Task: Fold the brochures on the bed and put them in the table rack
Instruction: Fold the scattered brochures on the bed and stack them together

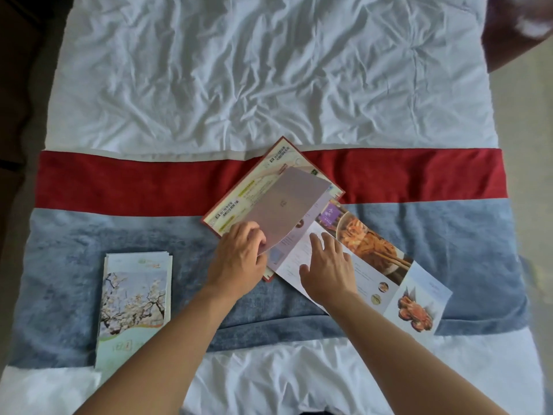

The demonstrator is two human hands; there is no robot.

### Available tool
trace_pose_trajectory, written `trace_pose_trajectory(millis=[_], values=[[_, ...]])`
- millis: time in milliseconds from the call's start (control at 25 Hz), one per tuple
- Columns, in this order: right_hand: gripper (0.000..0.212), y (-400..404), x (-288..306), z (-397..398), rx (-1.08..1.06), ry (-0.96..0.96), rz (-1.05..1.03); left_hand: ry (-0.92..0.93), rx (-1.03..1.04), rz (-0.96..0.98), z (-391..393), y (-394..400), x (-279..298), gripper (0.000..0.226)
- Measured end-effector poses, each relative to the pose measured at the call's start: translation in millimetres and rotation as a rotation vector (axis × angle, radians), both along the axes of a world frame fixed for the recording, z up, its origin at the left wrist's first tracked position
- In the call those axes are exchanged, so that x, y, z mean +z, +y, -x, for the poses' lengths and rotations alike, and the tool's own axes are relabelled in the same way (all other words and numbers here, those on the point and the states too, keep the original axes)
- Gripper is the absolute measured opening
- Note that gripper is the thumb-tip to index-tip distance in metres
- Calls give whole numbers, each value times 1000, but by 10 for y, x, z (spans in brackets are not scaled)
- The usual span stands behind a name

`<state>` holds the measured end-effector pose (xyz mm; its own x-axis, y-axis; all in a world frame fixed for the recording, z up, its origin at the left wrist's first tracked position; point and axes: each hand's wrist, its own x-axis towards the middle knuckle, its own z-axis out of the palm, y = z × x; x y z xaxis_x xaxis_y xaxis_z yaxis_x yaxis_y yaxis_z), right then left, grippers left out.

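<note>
Flanking the food brochure (368, 250): folded blossom brochures (134, 307), red-edged leaflet (254, 187) underneath.

No print on the bed can be read. The red-bordered cream leaflet (239, 202), lying across the bed's red band, carries lines of characters in yellow-green boxes, too small and blurred to make out. The long food brochure (371, 259) toward the bed's right edge has a purple square (329, 215) with a white character that cannot be told, and faint text columns. The folded blossom-picture brochure (134, 307) near the left edge shows a blurred red mark low on its cover.
</note>
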<state>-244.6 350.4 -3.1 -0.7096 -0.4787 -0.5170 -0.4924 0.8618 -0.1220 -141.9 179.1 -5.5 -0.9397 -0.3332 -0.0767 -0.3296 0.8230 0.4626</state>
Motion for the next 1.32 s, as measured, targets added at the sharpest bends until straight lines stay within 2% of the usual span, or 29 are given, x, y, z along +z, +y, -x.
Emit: trace_pose_trajectory(millis=[160, 400, 480, 600, 920, 1120, 1320], values=[[69, 290, -69, -39, -10, -40, -13, -227, -48, -7, 79, 259, -134, 26], [67, 704, -217, 86, -53, -44, 29, -424, -16, 144, 305, 520, -439, 108], [70, 839, -270, 160, -24, -43, 25, -476, 65, 171, 420, 580, -517, 126], [76, 1015, -345, 245, 80, -46, -4, -486, 232, 81, 533, 613, -592, 142], [78, 1076, -413, 255, 107, -65, 9, -477, 287, 67, 652, 729, -680, 143], [76, 1120, -397, 262, 123, -65, 46, -466, 420, 17, 666, 556, -691, 147], [79, 1170, -417, 256, 129, -54, 62, -419, 370, 49, 597, 623, -595, 141]])
